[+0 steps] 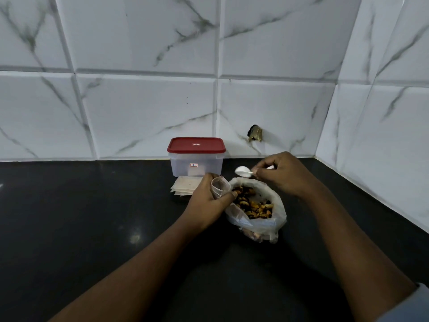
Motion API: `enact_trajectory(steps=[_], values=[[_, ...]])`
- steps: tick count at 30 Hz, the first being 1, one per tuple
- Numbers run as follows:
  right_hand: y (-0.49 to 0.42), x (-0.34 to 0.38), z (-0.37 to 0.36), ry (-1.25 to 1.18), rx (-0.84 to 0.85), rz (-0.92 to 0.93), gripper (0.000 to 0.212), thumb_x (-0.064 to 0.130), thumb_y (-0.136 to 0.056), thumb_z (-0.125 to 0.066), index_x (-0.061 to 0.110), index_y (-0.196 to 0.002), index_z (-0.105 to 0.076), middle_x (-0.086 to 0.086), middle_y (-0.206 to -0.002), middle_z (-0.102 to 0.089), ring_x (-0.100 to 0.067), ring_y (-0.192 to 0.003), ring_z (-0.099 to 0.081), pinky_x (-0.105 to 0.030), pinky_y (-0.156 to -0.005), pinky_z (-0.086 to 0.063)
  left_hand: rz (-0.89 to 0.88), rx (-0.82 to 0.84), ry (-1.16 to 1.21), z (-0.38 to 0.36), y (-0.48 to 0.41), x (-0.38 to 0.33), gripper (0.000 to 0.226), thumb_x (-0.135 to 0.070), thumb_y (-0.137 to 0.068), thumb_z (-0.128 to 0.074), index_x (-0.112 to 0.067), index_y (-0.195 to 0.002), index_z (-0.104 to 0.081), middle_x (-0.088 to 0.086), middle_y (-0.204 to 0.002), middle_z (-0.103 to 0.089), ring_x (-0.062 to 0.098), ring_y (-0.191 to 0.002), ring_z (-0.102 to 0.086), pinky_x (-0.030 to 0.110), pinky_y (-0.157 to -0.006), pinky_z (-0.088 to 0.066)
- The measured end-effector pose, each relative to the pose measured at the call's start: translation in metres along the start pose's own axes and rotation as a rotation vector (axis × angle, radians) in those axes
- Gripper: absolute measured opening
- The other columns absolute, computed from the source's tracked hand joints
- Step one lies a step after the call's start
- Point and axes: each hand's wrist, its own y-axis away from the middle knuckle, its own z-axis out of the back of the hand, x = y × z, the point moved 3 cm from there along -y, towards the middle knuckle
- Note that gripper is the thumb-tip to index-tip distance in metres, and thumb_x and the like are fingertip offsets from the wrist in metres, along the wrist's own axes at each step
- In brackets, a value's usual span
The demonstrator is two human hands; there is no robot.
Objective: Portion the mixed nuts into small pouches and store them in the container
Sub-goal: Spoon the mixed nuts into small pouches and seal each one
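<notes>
A clear plastic bag (276, 217) lies open on the black counter, with mixed nuts (253, 206) showing inside. My left hand (206, 196) grips a small clear pouch (219, 185) held upright at the bag's left rim, its mouth open. My right hand (282, 174) pinches the handle of a white plastic spoon (242, 171), whose bowl hovers above the bag, just right of the pouch. Behind them stands a clear container (196, 167) with its red lid (196, 145) on.
A small stack of flat pouches (184, 187) lies in front of the container, left of my left hand. The black counter (92, 205) ends at marble-tiled walls behind and on the right. A dark hole (255, 133) breaks the back wall.
</notes>
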Motion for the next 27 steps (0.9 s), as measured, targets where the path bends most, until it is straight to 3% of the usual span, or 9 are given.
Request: enact_trajectory(steps=[3,7,11,13,15,17,19,25,27], values=[[-0.001,-0.014,0.004,0.281,0.084,-0.082,0.013,0.019,-0.093,-0.070,0.022,-0.088,-0.081,0.010,-0.084,-0.076,-0.010,-0.078,-0.071,-0.028,-0.067,-0.052,0.003,0.019,0.063,-0.001,0.003,-0.006,0.036,-0.054,-0.090,-0.070,-0.030,-0.114,-0.058,-0.006,-0.106,-0.069,0.001,-0.093,-0.067,0.031,-0.084,-0.056],[-0.001,-0.022,0.001,0.419,0.166,-0.131,0.012,0.018,-0.094,-0.068,0.020,-0.091,-0.080,0.004,-0.092,-0.076,-0.011,-0.082,-0.070,-0.027,-0.067,-0.052,0.042,0.017,0.162,-0.001,0.005,-0.007,0.057,-0.077,-0.091,-0.047,-0.025,-0.110,-0.060,0.001,-0.111,-0.067,0.014,-0.104,-0.066,0.042,-0.094,-0.054],[0.000,-0.009,-0.006,0.725,0.147,-0.100,0.015,0.039,-0.099,-0.064,0.028,-0.102,-0.074,0.006,-0.107,-0.066,-0.017,-0.110,-0.055,-0.039,-0.089,-0.050,0.083,0.018,0.200,-0.002,0.004,-0.004,0.073,-0.085,-0.089,-0.028,-0.025,-0.116,-0.060,0.002,-0.118,-0.066,0.020,-0.113,-0.064,0.039,-0.096,-0.052],[0.007,0.019,-0.010,0.573,0.106,0.026,0.021,0.048,-0.100,-0.062,0.028,-0.104,-0.068,0.008,-0.101,-0.063,-0.017,-0.105,-0.057,-0.037,-0.082,-0.049,0.109,0.012,0.262,-0.004,0.003,-0.002,0.085,-0.092,-0.081,-0.029,-0.025,-0.120,-0.062,0.001,-0.119,-0.067,0.022,-0.116,-0.064,0.041,-0.101,-0.051],[0.018,0.048,-0.021,0.257,0.186,0.060,0.023,0.051,-0.098,-0.065,0.029,-0.105,-0.063,0.010,-0.092,-0.066,-0.011,-0.085,-0.065,-0.031,-0.069,-0.050,0.088,0.004,0.302,-0.003,0.000,0.001,0.089,-0.099,-0.076,-0.030,-0.027,-0.112,-0.068,0.000,-0.111,-0.070,0.031,-0.113,-0.065,0.051,-0.106,-0.050],[0.027,0.063,-0.039,0.264,0.309,0.087,0.026,0.051,-0.095,-0.068,0.031,-0.110,-0.059,0.010,-0.087,-0.066,-0.007,-0.073,-0.065,-0.028,-0.062,-0.048,0.078,0.008,0.332,-0.003,-0.002,0.003,0.084,-0.098,-0.077,-0.029,-0.029,-0.099,-0.072,0.003,-0.103,-0.074,0.033,-0.110,-0.068,0.054,-0.106,-0.049],[0.030,0.065,-0.058,0.321,0.323,0.137,0.027,0.049,-0.095,-0.068,0.030,-0.112,-0.058,0.010,-0.085,-0.064,-0.005,-0.071,-0.062,-0.027,-0.061,-0.043,0.100,-0.009,0.353,0.000,-0.004,0.004,0.086,-0.095,-0.081,-0.025,-0.026,-0.097,-0.074,0.004,-0.103,-0.077,0.023,-0.107,-0.071,0.047,-0.102,-0.051],[0.025,0.063,-0.067,0.249,0.127,0.212,0.008,0.025,-0.094,-0.064,0.027,-0.087,-0.061,0.006,-0.078,-0.065,-0.011,-0.068,-0.062,-0.032,-0.061,-0.045,0.199,-0.179,0.510,0.015,0.000,-0.002,0.090,-0.083,-0.085,-0.016,-0.007,-0.098,-0.063,0.013,-0.090,-0.075,0.025,-0.078,-0.072,0.032,-0.064,-0.057],[0.024,0.062,-0.064,0.167,0.082,0.221,0.007,0.020,-0.093,-0.066,0.025,-0.088,-0.066,0.005,-0.079,-0.068,-0.009,-0.070,-0.064,-0.031,-0.065,-0.051,0.218,-0.288,0.532,0.029,-0.002,-0.005,0.093,-0.083,-0.089,-0.019,-0.004,-0.102,-0.066,0.013,-0.096,-0.078,0.025,-0.084,-0.076,0.041,-0.071,-0.062]])
